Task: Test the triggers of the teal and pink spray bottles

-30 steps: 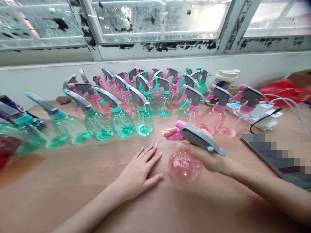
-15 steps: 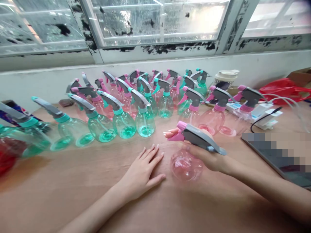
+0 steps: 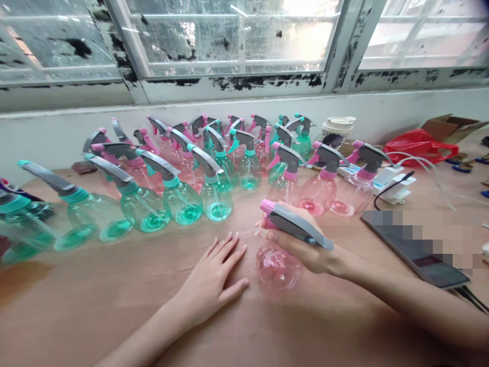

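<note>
A pink transparent spray bottle (image 3: 278, 270) with a grey and pink trigger head (image 3: 292, 224) stands on the wooden table in front of me. My right hand (image 3: 305, 244) is closed around its neck and trigger area, just under the head; part of the neck is hidden by the fingers. To the left of that bottle, my left hand (image 3: 214, 280) lies flat on the table with fingers spread, holding nothing. Beyond my hands is a row of green spray bottles (image 3: 183, 204), and pink spray bottles (image 3: 317, 196) stand behind the held one.
More pink and green bottles crowd toward the wall. On the right are a lidded paper cup (image 3: 335, 133), a white power strip (image 3: 393, 183) with cables, a red plastic bag (image 3: 418, 147), a cardboard box (image 3: 453, 125) and a dark tablet-like device (image 3: 439, 270), partly pixelated.
The view has swung a little to the right, so everything appears shifted left. My right hand's fingers have curled in closer at the trigger. My left hand stays flat on the table.
</note>
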Demonstrator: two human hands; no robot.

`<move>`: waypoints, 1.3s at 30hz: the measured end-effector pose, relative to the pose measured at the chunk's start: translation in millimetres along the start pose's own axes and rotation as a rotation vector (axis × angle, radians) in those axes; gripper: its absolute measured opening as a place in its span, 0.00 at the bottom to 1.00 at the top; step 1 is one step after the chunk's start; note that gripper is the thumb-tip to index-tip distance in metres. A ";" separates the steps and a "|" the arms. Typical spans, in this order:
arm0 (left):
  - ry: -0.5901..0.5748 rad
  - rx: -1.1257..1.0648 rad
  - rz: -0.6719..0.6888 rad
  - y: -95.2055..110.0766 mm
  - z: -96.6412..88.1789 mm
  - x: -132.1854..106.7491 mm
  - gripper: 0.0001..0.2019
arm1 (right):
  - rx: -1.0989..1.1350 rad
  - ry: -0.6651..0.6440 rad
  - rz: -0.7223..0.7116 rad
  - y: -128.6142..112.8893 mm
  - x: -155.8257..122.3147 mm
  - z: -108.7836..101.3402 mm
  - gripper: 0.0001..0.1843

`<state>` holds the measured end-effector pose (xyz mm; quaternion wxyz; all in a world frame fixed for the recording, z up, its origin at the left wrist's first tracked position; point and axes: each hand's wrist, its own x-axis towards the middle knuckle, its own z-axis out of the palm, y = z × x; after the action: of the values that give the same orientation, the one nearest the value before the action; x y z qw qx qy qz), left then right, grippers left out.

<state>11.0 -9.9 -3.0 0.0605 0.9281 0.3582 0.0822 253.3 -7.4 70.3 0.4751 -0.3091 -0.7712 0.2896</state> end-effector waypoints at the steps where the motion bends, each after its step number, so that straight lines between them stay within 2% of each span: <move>1: 0.006 -0.001 0.004 -0.6 0.5 -0.2 0.30 | -0.010 -0.005 -0.014 0.2 0.3 -0.2 0.07; 6: 0.028 -0.002 0.012 -2.8 2.6 -0.8 0.30 | 0.042 0.009 -0.008 1.5 -0.2 0.8 0.06; 11: 0.027 -0.009 0.010 -3.3 1.8 -0.8 0.30 | 0.118 0.021 -0.055 2.0 -1.5 3.4 0.10; 16: 0.024 0.005 0.027 -3.9 2.4 -1.6 0.29 | 0.174 0.022 -0.012 4.1 -3.4 4.2 0.13; 23: 0.025 -0.012 0.029 -3.6 2.8 -1.6 0.29 | 0.129 0.019 -0.004 4.4 -4.0 2.4 0.13; 33: -0.011 -0.018 0.001 -1.3 0.2 0.8 0.29 | 0.077 0.088 -0.023 2.8 -3.6 6.4 0.12; 39: -0.029 -0.033 -0.001 0.8 -2.8 1.3 0.29 | 0.025 0.056 -0.039 7.8 0.1 -2.9 0.12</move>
<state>11.9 -9.4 0.1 0.0812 0.9278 0.3564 0.0746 257.5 -1.9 65.7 0.5059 -0.2961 -0.7599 0.2810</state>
